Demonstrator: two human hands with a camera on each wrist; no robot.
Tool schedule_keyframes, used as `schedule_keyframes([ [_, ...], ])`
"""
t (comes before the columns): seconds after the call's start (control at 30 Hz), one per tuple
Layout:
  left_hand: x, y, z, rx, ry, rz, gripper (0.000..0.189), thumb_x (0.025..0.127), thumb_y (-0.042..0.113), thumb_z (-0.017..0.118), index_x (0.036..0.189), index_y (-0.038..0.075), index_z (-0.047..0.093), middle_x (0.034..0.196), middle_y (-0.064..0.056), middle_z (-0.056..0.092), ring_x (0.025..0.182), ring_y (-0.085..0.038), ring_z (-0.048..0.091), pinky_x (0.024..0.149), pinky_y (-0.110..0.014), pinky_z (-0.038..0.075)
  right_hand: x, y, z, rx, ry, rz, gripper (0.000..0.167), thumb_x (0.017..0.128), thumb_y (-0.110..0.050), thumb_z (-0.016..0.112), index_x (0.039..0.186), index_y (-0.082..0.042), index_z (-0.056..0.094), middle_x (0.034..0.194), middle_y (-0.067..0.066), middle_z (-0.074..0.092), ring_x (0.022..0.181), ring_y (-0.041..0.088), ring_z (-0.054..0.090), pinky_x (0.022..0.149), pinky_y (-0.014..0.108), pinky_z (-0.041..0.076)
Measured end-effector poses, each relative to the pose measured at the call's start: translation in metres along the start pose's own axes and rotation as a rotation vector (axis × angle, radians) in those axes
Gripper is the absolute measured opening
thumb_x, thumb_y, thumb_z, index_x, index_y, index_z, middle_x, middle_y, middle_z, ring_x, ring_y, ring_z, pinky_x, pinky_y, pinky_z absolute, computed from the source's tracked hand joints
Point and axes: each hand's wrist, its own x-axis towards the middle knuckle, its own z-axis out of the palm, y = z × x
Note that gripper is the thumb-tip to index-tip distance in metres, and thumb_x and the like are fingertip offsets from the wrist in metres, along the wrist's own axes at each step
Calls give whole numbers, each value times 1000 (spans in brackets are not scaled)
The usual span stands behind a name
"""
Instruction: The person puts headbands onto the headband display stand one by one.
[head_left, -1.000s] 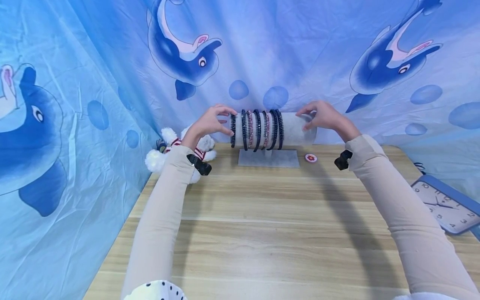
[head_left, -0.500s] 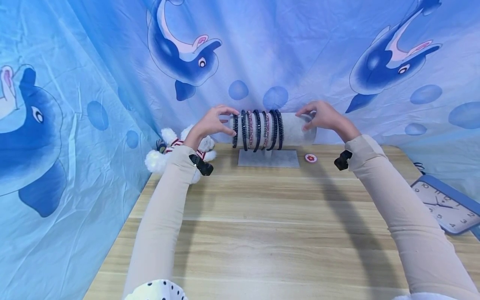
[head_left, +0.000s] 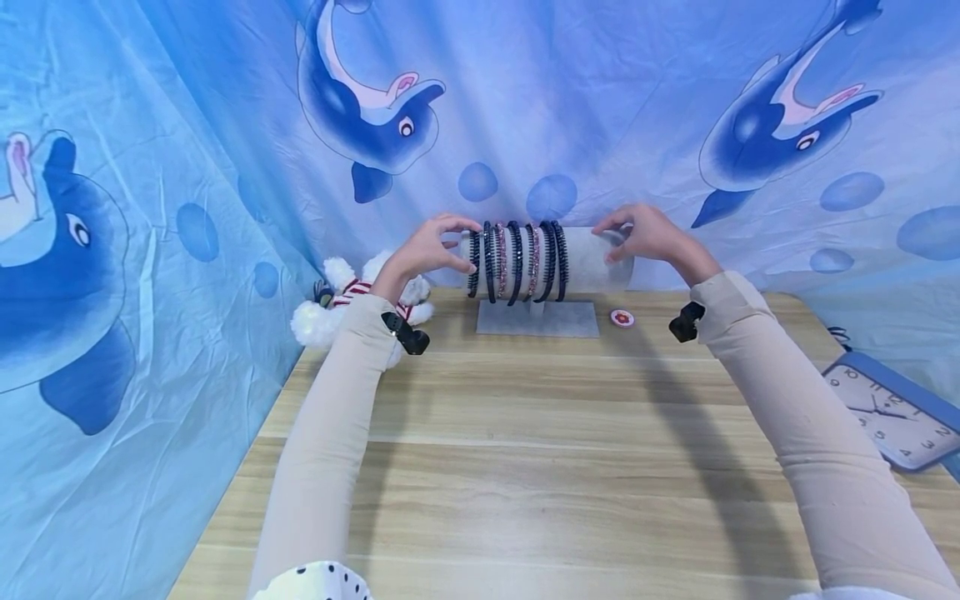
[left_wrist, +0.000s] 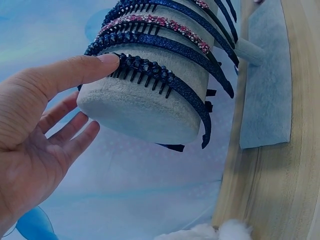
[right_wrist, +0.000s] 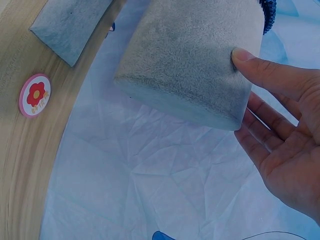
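Observation:
A grey plush headband stand (head_left: pixel 585 260) stands at the back of the table, its horizontal roll raised on a short post. Several headbands ring it, dark sparkly ones and pink-and-silver ones (head_left: pixel 533 262). At the roll's left end my left hand (head_left: pixel 422 250) holds the outermost dark headband (left_wrist: pixel 192 107), a toothed one with beads. The left wrist view shows the thumb on its beaded top; the other fingertips are hidden behind the roll. My right hand (head_left: pixel 651 233) grips the bare right end of the roll, thumb on the near side and fingers round the back.
A white plush toy (head_left: pixel 311 323) in red stripes lies left of the stand, partly behind my left forearm. Right of the grey base (head_left: pixel 495 318) sits a round flower badge (head_left: pixel 622 317). A blue clock (head_left: pixel 888 408) is at the right edge. A dolphin-print curtain (head_left: pixel 600 100) hangs behind.
My left hand has slid the outermost dark headband a little to the right along the roll, closer to its neighbour. The right hand keeps its place on the other end.

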Motion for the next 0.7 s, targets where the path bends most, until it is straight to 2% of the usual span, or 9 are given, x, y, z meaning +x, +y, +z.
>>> schedule_keyframes([
  [0.23,0,1,0,-21,-4,-33,74,79,-7,79,146,4,51,159,-13,36,150,-35,33,122,-47,38,0,0,0,1,-6,-1,50,82,1,80,130,0,66,139,24,57,127,41,49,101,57,48],
  [0.47,1,0,0,-45,-11,-22,81,77,-10,80,149,3,46,159,-13,37,148,-31,33,121,-43,39,1,2,1,-2,-3,0,50,82,0,80,130,-1,67,138,24,58,123,40,51,98,55,48],
  [0.7,2,-1,0,-54,-13,-36,82,77,-11,79,150,2,44,160,-14,37,149,-32,33,122,-43,38,1,1,0,-3,-5,-2,51,82,0,81,130,0,66,139,24,58,126,40,50,100,56,47],
])
